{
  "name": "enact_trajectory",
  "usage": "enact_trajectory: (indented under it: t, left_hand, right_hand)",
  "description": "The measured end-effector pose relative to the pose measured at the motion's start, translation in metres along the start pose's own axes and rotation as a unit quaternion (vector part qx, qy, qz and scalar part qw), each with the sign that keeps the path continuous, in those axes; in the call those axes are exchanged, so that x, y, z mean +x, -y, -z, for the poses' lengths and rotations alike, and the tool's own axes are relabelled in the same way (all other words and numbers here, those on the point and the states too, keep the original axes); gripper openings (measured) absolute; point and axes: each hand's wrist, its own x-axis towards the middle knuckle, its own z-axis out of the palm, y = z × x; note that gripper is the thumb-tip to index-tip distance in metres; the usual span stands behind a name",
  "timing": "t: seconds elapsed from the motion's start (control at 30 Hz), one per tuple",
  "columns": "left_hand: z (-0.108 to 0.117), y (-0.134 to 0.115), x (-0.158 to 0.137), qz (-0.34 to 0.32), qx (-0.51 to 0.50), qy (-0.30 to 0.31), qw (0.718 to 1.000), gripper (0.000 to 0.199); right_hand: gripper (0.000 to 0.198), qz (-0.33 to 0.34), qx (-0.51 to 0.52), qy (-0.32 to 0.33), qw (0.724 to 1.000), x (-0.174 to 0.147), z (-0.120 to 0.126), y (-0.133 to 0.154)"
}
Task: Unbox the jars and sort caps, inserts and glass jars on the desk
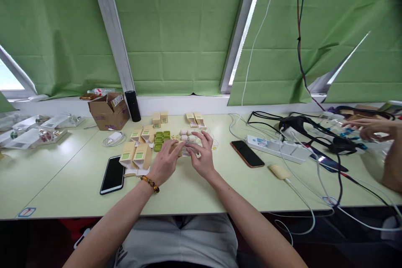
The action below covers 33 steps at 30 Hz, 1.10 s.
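Note:
My left hand (167,160) and my right hand (202,157) meet above the table. The fingertips of both are pinched around something small and pale, mostly hidden by the fingers. Just beyond them lie several pale pink cylinders (187,132). Small yellowish pieces (175,137) sit left of the cylinders, beside a group of green square cups (159,139). To the left of my left hand stand tan cartons with green labels (143,153), some with white flaps out.
Flanking the work are a dark phone (113,175) and another phone (247,153). A cardboard box (109,111) and black cylinder (132,106) stand behind. Rightward lie a power strip (278,148), tangled cables, a black headset (314,132) and another person's hand (367,127). Clear packages (47,134) lie far left.

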Motion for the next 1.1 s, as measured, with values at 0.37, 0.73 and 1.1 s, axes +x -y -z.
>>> enact_trajectory:
  t: [0.37,0.73,1.1]
  left_hand:
    - [-0.001,-0.004,0.001,-0.023,0.019,-0.013,0.999,0.066]
    - [0.0,0.01,0.0,0.088,0.044,-0.058,0.994,0.064]
    - [0.006,0.021,0.005,0.117,-0.01,-0.149,0.982,0.067]
  right_hand:
    - [0.011,-0.121,0.048,0.025,0.991,-0.003,-0.01,-0.001]
    - [0.038,-0.321,0.346,0.012,0.882,-0.002,-0.015,-0.009]
    - [0.03,-0.3,0.297,0.069,0.904,0.003,-0.007,-0.023]
